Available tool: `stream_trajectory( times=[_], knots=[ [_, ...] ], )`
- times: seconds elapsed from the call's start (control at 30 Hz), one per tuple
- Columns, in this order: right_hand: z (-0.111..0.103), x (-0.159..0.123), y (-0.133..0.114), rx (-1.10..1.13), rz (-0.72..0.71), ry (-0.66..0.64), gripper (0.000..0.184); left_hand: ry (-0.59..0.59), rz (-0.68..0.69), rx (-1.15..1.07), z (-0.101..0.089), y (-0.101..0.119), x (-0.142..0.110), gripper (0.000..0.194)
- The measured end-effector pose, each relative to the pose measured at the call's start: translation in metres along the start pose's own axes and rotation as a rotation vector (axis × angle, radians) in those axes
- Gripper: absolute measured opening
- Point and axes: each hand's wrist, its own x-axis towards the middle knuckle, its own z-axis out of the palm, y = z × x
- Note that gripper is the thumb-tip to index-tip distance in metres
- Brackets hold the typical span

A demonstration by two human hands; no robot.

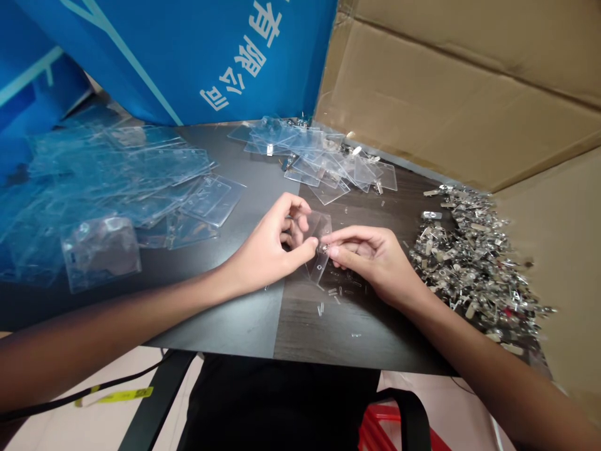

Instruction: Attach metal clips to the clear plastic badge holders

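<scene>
Between my hands is a clear plastic badge holder (318, 247), standing tilted above the dark tabletop (244, 319). My left hand (270, 244) grips its left edge between thumb and fingers. My right hand (370, 260) pinches a small metal badge clip (323, 248) against the holder's right edge. A heap of similar metal clips (474, 257) lies to the right of my right hand. Loose clear holders (314, 156) are piled ahead, and more (206, 200) are spread to the left of my left hand.
Small clear plastic bits (334, 291) are scattered on the table near my hands. Brown cardboard sheets (451, 81) stand along the far right side, and a blue printed banner (178, 56) hangs at the back. Below the table edge are a yellow lanyard tag (117, 394) and a red crate (385, 426).
</scene>
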Motion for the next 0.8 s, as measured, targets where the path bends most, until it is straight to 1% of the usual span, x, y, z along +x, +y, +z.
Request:
stream_trajectory(
  times=[0.07,0.2,0.33,0.47,0.6,0.7,0.8],
  knots=[
    [0.0012,-0.0005,0.0000,0.037,0.010,0.014,0.022,-0.004,0.010,0.002,0.0008,0.0004,-0.0004,0.042],
    [0.0022,-0.0007,0.0004,0.071,0.029,0.002,0.030,0.017,0.034,-0.023,0.0022,0.0027,-0.0009,0.042],
    [0.0007,-0.0011,0.0010,0.100,0.001,-0.020,0.025,0.042,0.051,-0.088,0.0025,0.0042,-0.0010,0.047],
    [0.0000,-0.0022,0.0005,0.173,0.000,-0.053,0.023,0.020,0.050,-0.152,0.0008,0.0036,0.0003,0.053],
    [0.0000,-0.0029,0.0011,0.231,0.014,-0.051,0.022,0.002,0.112,-0.179,-0.0007,0.0014,0.0024,0.064],
    [-0.0008,-0.0028,0.0028,0.244,0.025,-0.038,0.020,0.008,0.149,-0.144,-0.0008,-0.0008,0.0040,0.072],
    [-0.0015,-0.0025,0.0042,0.243,0.024,-0.038,0.019,0.032,0.174,-0.049,-0.0010,-0.0043,0.0050,0.073]
  ],
)
